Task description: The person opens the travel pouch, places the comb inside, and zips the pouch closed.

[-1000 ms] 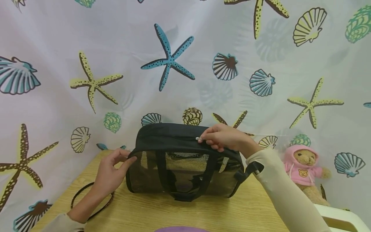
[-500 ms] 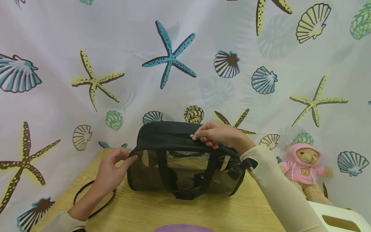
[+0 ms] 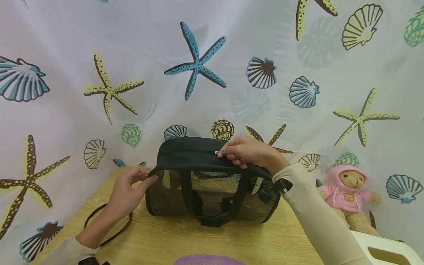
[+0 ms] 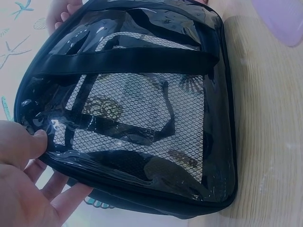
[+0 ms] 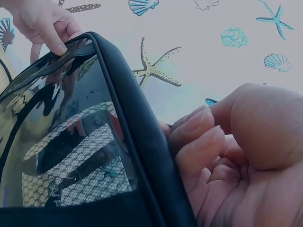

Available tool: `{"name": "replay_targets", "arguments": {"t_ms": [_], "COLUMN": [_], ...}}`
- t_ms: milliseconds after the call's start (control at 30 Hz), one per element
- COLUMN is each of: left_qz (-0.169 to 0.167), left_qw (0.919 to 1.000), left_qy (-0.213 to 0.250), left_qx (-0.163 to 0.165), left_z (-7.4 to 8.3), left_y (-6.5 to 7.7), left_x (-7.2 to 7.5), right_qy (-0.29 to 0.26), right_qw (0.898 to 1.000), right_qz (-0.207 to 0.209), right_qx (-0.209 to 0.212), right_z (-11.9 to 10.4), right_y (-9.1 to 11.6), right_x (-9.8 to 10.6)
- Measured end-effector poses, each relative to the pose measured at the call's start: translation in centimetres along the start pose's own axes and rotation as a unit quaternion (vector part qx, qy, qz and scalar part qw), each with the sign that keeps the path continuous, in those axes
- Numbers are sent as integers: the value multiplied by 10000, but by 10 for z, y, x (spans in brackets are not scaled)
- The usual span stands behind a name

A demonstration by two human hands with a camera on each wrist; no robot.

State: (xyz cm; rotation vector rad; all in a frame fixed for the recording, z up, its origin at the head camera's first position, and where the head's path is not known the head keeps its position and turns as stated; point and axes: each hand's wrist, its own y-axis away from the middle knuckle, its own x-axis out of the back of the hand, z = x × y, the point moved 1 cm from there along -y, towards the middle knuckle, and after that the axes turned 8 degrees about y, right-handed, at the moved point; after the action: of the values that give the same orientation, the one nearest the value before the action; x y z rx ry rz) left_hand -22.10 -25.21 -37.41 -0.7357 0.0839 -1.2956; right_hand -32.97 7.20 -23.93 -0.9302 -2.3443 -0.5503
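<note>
My left hand pinches the upper left corner of the bag: the thumb lies over the clear front and the fingers are tucked behind the edge. My right hand pinches the zip pull between thumb and finger on the bag's black top, right of its middle, with my other fingers curled.

The bag stands upright toward the back edge of the tabletop, its front facing me. The front handle hangs down over the clear panel, and a pale mesh shows through it. By the tabletop's left edge, partly under my left forearm, lies a thin dark hoop.

A purple rim shows at the near side of the tabletop, in front of the bag. Off to the right is a white bin with an oval opening, cut off by the view; behind it sits a bear in a pink hoodie. A white curtain printed with starfish and shells hangs behind everything.
</note>
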Motion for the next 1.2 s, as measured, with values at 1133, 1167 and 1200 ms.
{"name": "replay_targets", "arguments": {"t_ms": [1133, 1167, 1200], "left_qz": [36, 37, 31], "left_qw": [9997, 9998, 9998], "left_qy": [183, 172, 166], "left_qx": [-126, -118, -105], "left_z": [-3, -3, -3], "left_y": [1, 1, 1], "left_x": [0, 0, -1], "right_qy": [355, 365, 368], "right_qw": [9989, 9988, 9987], "right_qz": [-237, -252, -271], "right_qx": [212, 218, 216], "right_z": [-38, -38, -39], "right_y": [-34, -35, -37], "right_x": [-24, -25, -26]}}
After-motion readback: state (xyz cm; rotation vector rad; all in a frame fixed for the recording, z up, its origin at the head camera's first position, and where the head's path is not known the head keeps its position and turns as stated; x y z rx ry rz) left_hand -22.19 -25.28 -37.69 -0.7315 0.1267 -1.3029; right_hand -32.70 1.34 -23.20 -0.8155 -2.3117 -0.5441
